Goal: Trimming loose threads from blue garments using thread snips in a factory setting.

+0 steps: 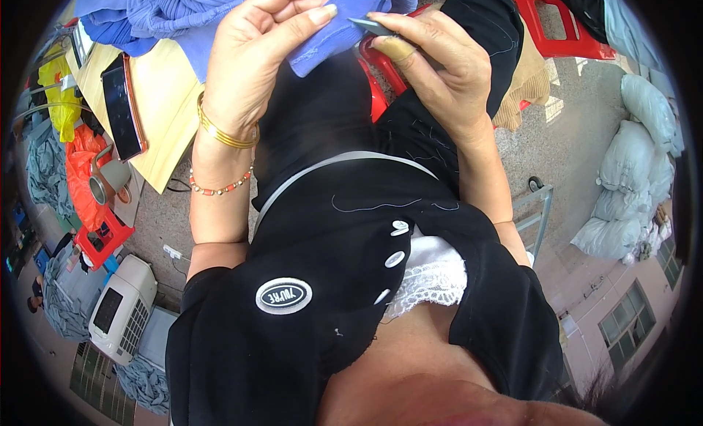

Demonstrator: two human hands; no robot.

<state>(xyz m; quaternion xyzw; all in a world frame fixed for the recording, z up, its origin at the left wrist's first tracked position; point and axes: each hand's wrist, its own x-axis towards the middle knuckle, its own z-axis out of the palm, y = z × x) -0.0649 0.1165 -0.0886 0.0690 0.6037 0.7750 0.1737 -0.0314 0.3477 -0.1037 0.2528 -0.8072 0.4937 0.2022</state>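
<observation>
My left hand [267,49] is closed on a piece of blue cloth [340,27], its thumb pressed on top near the edge. A line of stitching shows along the cloth. Just right of it, my right hand [443,67] pinches a small tool with a dark pointed metal blade [370,26]; most of the tool is hidden in the fingers, so its exact kind is unclear. The blade tip lies over or against the cloth's right edge. Something yellowish-brown covers my right thumb tip. More blue cloth [176,12] is heaped beyond my left hand.
On a pale wooden tabletop [165,151] at left lies a phone [123,107]. A metal-coloured mug [110,180], a red stool [102,239] and a white air cooler [123,309] stand further left. Another red stool [545,23] is at far right, near stacked white sacks [630,169].
</observation>
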